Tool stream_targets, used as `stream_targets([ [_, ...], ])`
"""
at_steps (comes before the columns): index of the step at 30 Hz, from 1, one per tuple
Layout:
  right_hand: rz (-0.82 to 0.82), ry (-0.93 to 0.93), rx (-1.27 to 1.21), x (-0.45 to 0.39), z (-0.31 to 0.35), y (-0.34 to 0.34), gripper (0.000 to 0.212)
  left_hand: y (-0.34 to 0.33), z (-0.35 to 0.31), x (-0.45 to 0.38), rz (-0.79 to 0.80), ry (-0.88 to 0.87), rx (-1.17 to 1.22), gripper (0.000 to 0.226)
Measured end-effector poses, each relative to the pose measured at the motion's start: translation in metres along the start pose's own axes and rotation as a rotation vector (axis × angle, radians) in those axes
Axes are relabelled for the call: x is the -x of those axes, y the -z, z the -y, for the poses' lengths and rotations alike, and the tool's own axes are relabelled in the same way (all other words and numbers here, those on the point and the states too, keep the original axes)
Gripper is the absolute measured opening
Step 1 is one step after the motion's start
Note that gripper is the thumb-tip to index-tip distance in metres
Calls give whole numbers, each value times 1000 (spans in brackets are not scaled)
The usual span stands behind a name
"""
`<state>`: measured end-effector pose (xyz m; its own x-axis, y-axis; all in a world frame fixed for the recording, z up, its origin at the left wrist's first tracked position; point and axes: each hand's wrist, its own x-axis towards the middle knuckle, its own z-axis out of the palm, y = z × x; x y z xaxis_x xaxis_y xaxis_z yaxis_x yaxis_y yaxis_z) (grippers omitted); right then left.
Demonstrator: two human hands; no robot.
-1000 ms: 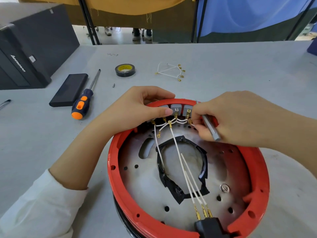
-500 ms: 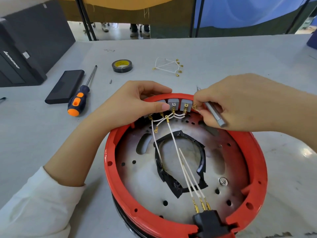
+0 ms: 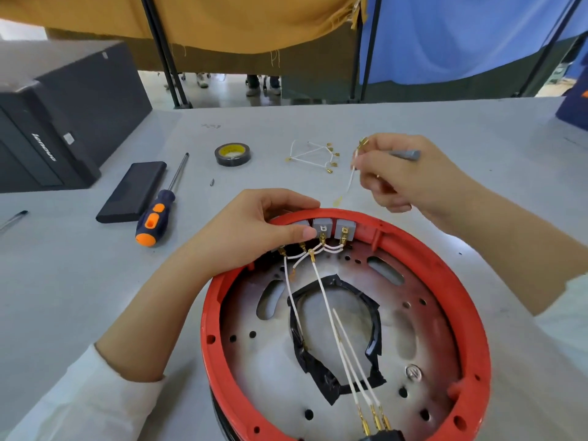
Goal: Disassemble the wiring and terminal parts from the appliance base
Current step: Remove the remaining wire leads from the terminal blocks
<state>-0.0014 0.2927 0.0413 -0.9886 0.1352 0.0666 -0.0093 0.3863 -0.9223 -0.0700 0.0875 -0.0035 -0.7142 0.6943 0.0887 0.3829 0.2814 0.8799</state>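
Hand [image 3: 410,176], the right, has lifted a freed wire [image 3: 351,173] off the base [image 3: 413,249].

- Worktop [image 3: 95,265]: pale grey surface that carries all the items listed here.
- Computer case [image 3: 57,122]: black box at the far left, a white logo printed on its front.
- Black slab [image 3: 132,191]: flat rectangular object lying just left of the screwdriver.
- Screwdriver [image 3: 157,211]: dark handle with orange inserts, metal shaft pointing away from the viewer.
- Tape roll [image 3: 232,154]: black insulating tape with a yellow core, lying flat.
- Small dark screw [image 3: 212,182]: between tape roll and screwdriver.
- Yellow cloth [image 3: 238,20] and blue cloth [image 3: 445,36]: hung on black poles beyond the worktop.
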Motion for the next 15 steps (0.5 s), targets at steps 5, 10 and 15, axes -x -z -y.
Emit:
stream_targets([
  [5, -215, -196, -110, -55, -25, 4, 9, 0, -1, 0, 0, 10, 14, 30],
  [10, -177, -380, -35, -98, -51, -12, 4, 0, -2, 1, 2, 10, 32, 29],
  [15, -195, -456, -8, -115, -66, -19, 7, 1, -1, 1, 11, 9, 33, 30],
])
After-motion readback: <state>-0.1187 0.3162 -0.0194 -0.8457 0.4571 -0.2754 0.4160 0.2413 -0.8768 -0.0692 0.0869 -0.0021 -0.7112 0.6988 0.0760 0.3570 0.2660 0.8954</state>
